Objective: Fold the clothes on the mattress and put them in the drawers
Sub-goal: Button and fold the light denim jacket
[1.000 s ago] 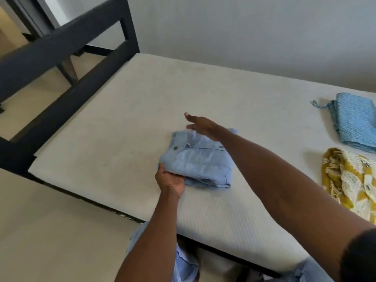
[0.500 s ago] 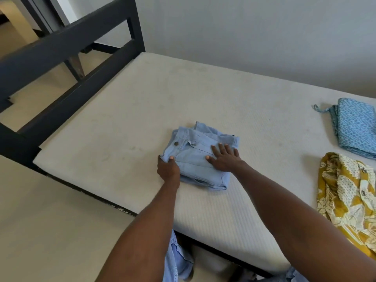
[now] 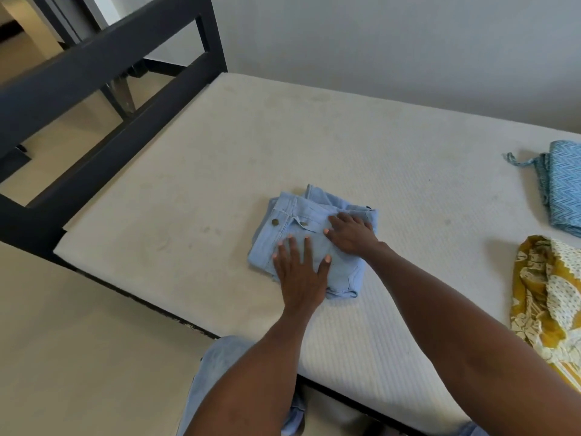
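Nearest to me, my trouser leg [image 3: 217,372] in pale blue denim shows at the bottom edge, standing on the beige floor [image 3: 78,357] beside the bed. My two forearms reach forward over the near edge of the mattress [image 3: 220,171].

My left hand [image 3: 300,272] lies flat on the near left part of the folded light-blue denim garment [image 3: 301,221], fingers straight and spread, palm down, pressing the cloth. It grips nothing. My right hand [image 3: 352,234] lies flat on the right part of the same garment, just beyond and beside the left, fingers extended and pointing left, likewise pressing and gripping nothing. The two hands are near each other but apart.

The denim garment sits folded into a compact rectangle on the bare mattress, near its front edge and roughly central in view. Two metal buttons and a waistband seam show on its upper left part. A further layer protrudes at its far edge.

To the right, close to the frame edge, a mustard-yellow patterned garment [image 3: 547,297] lies unfolded and crumpled on the mattress. Beyond it, a blue zigzag-patterned garment [image 3: 562,187] lies folded, a tie cord trailing to its left. Both are well apart from the denim.

Farther left, the dark bed frame [image 3: 103,89] rises at the mattress end. A pale wall [image 3: 377,51] stands behind.
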